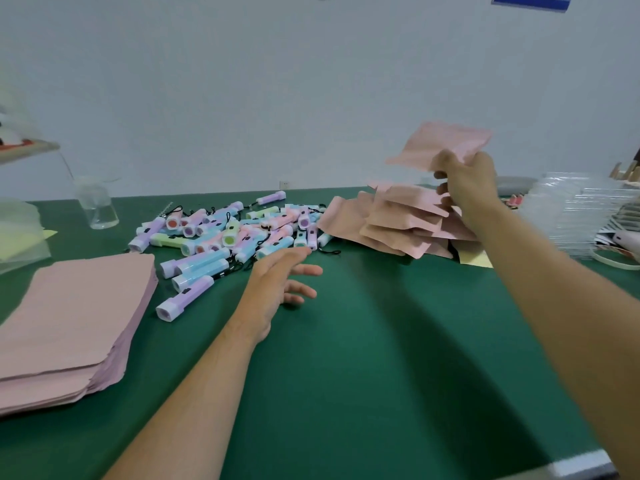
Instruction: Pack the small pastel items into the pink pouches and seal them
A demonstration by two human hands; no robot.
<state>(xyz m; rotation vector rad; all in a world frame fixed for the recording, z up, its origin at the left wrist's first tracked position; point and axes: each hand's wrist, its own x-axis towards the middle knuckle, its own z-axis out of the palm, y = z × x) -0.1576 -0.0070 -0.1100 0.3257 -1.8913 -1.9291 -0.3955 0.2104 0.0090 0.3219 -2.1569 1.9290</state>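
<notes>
A heap of small pastel flashlights (228, 233) with black cords lies on the green table (346, 358) at centre left. My left hand (280, 285) hovers just right of the heap, fingers spread, holding nothing. A flat stack of empty pink pouches (72, 320) sits at the near left. My right hand (464, 188) is raised and grips a filled pink pouch (440, 143) above a pile of filled pink pouches (391, 220) at the right.
A clear plastic cup (98, 206) stands at the back left, beside translucent bags (20, 230). A stack of clear plastic trays (581, 216) sits at the far right. A white wall (277, 91) runs behind the table.
</notes>
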